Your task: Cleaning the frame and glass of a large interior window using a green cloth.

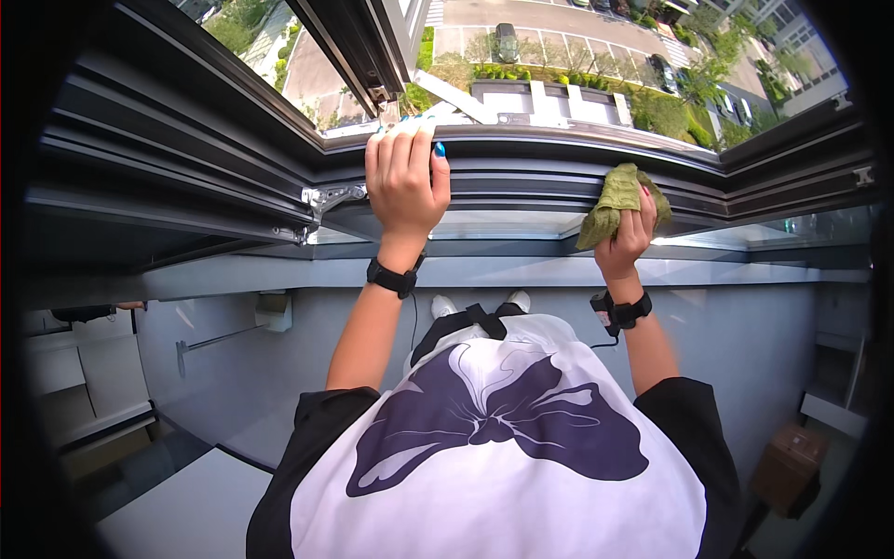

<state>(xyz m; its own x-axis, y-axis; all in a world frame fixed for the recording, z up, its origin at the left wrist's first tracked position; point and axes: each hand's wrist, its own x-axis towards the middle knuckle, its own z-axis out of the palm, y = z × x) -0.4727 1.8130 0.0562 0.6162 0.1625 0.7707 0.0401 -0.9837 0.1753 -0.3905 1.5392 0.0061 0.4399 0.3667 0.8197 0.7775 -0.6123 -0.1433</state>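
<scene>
In my right hand (pixel 631 237) is a crumpled olive-green cloth (pixel 618 202), pressed against the grooved dark window frame (pixel 517 175) at its lower right part. My left hand (pixel 406 175) lies over the same bottom rail, left of the middle, with its fingertips hooked over the outer edge. No object shows in that hand, and its fingers sit close together on the frame. Just left of it a metal hinge arm (pixel 334 199) joins the frame to the open dark sash (pixel 174 140). Each wrist wears a black strap with a cable.
Beyond the frame, far below, lie a car park (pixel 552 42) and shrubs. A white bar (pixel 457 98) crosses the opening outside. Below the window runs a grey ledge (pixel 517 271). A cardboard box (pixel 789 465) stands at lower right, a white tabletop (pixel 188 506) at lower left.
</scene>
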